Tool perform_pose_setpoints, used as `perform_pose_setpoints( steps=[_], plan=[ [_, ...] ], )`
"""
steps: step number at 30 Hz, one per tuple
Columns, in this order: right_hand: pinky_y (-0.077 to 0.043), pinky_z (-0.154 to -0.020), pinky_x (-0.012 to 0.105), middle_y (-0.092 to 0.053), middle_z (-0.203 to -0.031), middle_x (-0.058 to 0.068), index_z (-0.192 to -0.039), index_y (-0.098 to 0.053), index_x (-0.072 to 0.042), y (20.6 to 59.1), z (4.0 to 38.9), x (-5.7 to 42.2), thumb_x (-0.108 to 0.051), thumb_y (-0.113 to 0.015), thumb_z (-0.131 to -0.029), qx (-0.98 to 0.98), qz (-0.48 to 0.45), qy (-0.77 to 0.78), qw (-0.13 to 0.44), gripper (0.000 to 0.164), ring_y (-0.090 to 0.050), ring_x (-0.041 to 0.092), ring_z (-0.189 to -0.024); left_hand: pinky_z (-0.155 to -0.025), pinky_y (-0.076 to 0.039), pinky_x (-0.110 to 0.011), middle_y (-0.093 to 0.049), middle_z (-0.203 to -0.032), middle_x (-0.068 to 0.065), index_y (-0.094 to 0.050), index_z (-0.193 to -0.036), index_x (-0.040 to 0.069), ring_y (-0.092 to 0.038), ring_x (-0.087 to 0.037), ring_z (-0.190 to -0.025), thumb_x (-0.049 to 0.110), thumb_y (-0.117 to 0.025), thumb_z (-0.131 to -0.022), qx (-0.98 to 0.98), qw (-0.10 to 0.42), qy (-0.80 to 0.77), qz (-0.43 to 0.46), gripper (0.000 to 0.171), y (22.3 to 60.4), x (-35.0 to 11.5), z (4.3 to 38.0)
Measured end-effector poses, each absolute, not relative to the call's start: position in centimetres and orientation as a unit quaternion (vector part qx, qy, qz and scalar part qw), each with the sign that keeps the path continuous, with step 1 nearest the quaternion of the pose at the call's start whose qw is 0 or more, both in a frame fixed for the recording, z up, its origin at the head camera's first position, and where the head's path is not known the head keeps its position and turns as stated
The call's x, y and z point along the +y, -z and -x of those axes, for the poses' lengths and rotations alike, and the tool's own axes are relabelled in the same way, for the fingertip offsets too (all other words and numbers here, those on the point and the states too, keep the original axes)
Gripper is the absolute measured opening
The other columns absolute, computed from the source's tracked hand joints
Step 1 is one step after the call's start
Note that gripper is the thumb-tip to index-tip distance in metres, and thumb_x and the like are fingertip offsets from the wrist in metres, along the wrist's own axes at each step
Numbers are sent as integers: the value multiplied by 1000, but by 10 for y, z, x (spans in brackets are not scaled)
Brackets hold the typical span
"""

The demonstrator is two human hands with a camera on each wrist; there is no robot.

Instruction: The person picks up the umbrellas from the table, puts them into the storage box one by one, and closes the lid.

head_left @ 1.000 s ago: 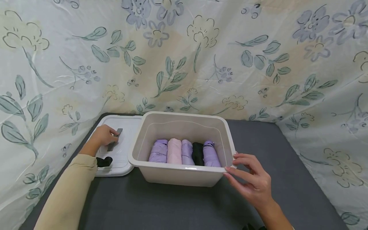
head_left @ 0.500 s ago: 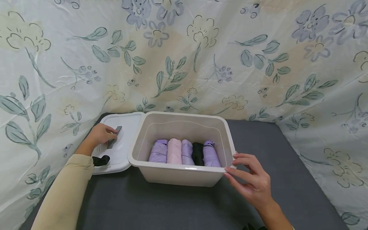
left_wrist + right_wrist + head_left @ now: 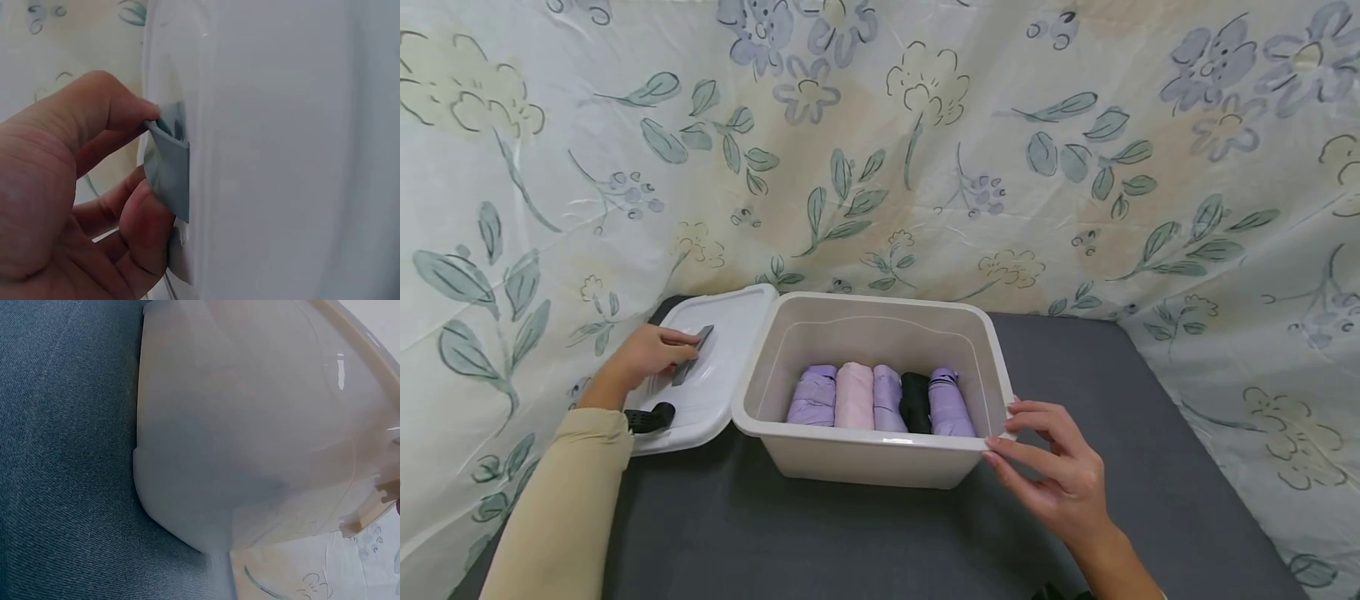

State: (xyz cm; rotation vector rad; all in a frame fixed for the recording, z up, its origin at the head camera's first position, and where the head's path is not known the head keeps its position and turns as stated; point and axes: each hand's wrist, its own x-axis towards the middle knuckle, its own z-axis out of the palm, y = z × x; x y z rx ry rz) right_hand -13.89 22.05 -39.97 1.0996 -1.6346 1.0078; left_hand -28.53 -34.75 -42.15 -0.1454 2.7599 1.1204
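A beige plastic storage box point(image 3: 865, 458) stands in the middle of the table, with several rolled garments in a row inside: a purple roll point(image 3: 812, 396), a pink roll point(image 3: 854, 396), more purple ones and a black roll point(image 3: 915, 402). To its left is a white lid point(image 3: 730, 350), tilted up on its right side beside the box's rim. My left hand point(image 3: 651, 354) pinches the lid's grey handle point(image 3: 169, 162) between thumb and fingers. At the box's front right corner, my right hand point(image 3: 1052, 467) holds the rim with thumb and fingertips.
Dark grey cloth covers the table point(image 3: 865, 550). A floral curtain point(image 3: 880, 167) hangs close behind it and along both sides. A black wrist mount point(image 3: 651, 418) on the left wrist overlaps the lid.
My left hand has moved slightly left with the handle, and the lid has gone from lying flat to tilted, its right side raised. The box and right hand have stayed put.
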Motion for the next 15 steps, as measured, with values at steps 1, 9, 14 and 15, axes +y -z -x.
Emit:
perform_pose_setpoints(
  steps=[1, 9, 14, 15],
  plan=[
    [-51, -106, 21, -63, -91, 25, -83, -80, 1, 399, 140, 221, -23, -80, -90, -659, -446, -408, 447, 26, -63, 28, -111, -71, -53, -28, -61, -132, -26, -61, -140, 2, -59, -22, -86, 27, -71, -94, 922, 84, -375, 48, 53, 421, -348, 285],
    [-51, -107, 23, -63, -92, 25, -85, -80, 2, 397, 150, 227, -21, -80, -90, -651, -458, -419, 437, 23, -63, 28, -113, -73, -55, -26, -49, -146, -31, -55, -145, 2, -57, -21, -93, 32, -71, -95, 910, 107, -398, 35, 60, 413, -353, 282],
    [-50, -108, 23, -63, -94, 24, -86, -80, 1, 397, 155, 232, -22, -79, -90, -656, -458, -421, 427, 24, -63, 28, -114, -73, -56, -28, -45, -150, -29, -52, -147, 2, -55, -18, -96, 31, -71, -97, 897, 121, -425, 10, 61, 410, -356, 279],
    [-50, -108, 23, -63, -94, 24, -86, -80, 1, 397, 156, 233, -22, -79, -91, -657, -458, -421, 426, 24, -63, 28, -114, -73, -56, -28, -45, -150, -29, -52, -147, 2, -54, -18, -98, 32, -71, -97, 894, 124, -431, 7, 61, 409, -356, 280]
  ],
)
